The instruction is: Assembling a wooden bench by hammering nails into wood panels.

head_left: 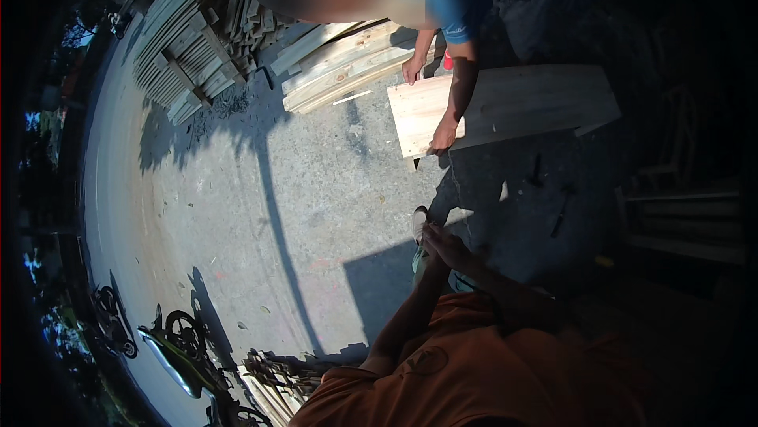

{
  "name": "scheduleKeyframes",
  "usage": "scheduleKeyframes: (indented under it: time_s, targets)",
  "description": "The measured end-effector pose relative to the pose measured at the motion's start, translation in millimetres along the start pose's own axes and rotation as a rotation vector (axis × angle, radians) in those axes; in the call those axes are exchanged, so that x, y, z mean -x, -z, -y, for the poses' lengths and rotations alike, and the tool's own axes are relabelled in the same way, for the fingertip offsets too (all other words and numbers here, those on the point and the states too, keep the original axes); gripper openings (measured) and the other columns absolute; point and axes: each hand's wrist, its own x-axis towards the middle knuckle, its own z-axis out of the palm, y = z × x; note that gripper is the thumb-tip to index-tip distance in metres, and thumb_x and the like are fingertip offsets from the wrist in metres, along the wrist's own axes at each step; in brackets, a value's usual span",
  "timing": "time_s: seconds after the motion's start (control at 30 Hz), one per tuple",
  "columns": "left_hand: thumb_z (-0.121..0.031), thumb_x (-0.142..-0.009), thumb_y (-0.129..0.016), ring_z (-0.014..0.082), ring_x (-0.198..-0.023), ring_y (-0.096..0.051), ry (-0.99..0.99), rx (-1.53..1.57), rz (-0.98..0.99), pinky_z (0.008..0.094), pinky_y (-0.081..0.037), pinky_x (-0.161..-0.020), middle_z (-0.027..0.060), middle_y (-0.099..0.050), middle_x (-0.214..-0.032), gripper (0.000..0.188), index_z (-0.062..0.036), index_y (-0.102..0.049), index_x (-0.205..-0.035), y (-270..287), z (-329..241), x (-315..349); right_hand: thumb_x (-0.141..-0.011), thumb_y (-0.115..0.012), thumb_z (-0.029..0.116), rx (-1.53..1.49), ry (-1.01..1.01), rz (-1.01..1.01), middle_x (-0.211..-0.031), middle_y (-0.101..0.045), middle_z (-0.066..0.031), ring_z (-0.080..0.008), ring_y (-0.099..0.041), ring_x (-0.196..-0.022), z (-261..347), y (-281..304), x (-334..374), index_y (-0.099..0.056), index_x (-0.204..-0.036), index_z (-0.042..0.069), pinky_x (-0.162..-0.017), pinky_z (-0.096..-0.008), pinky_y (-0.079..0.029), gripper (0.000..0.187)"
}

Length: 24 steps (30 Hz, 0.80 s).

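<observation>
My left hand (431, 248) and my right hand (449, 244) meet in front of my body, above a shoe (420, 220). The right hand lies closed against the left, its fingers around it. The left hand's fingers are curled in and partly covered, so whatever they may hold is hidden. Across from me, a co-worker in a blue shirt (462, 0) leans over a long, wide wooden board (537, 99). One hand of the co-worker (412, 70) touches the board's far edge, and the other hand (444, 136) rests at its near left corner.
Planks (339, 67) lie beside the board, with a tall stack of slats (178, 63) farther left. Dark tools (562, 212) are on the shaded concrete floor at right, near a wooden frame (683, 225). Motorcycles (170, 356) stand at lower left, near more wood strips (264, 387).
</observation>
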Motion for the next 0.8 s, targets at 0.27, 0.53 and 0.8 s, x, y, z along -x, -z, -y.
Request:
scheduleKeyframes:
  time_s: [0.27, 0.53, 0.8]
  targets:
    - [-0.032, -0.099, -0.045, 0.0209, -0.083, -0.061, -0.013, -0.055, 0.007, 0.0366, -0.047, -0.073, 0.01, -0.067, -0.091, 0.036, -0.0024, -0.065, -0.106, -73.1, 30.1, 89.3, -0.099, -0.037, 0.05, 0.277, -0.108, -0.039, -0.09, -0.068, -0.0264, -0.0434, -0.066, -0.087, -82.7, 49.0, 75.5, -0.063, -0.107, -0.001, -0.078, -0.0519, -0.052, 0.058]
    - [-0.034, -0.102, -0.039, 0.0223, -0.09, -0.062, -0.07, -0.053, 0.063, 0.0379, -0.047, -0.08, 0.0109, -0.067, -0.092, 0.04, -0.0022, -0.064, -0.108, -103.4, 33.9, 109.1, -0.098, -0.045, 0.04, 0.387, -0.103, -0.183, -0.073, -0.067, -0.0214, -0.0385, -0.068, -0.066, -91.5, 89.1, 121.0, -0.064, -0.089, 0.002, -0.062, -0.0497, -0.054, 0.044]
    - [-0.028, -0.1, -0.049, 0.019, -0.088, -0.062, 0.152, 0.421, 0.208, 0.0328, -0.047, -0.078, 0.0104, -0.069, -0.096, 0.031, -0.0038, -0.066, -0.108, -120.2, -39.6, 104.0, -0.095, -0.051, 0.041, 0.531, 0.096, -0.204, -0.061, -0.063, -0.0142, -0.0311, -0.065, -0.054, -72.3, 144.0, 129.4, -0.064, -0.081, 0.005, -0.05, -0.0468, -0.049, 0.04]
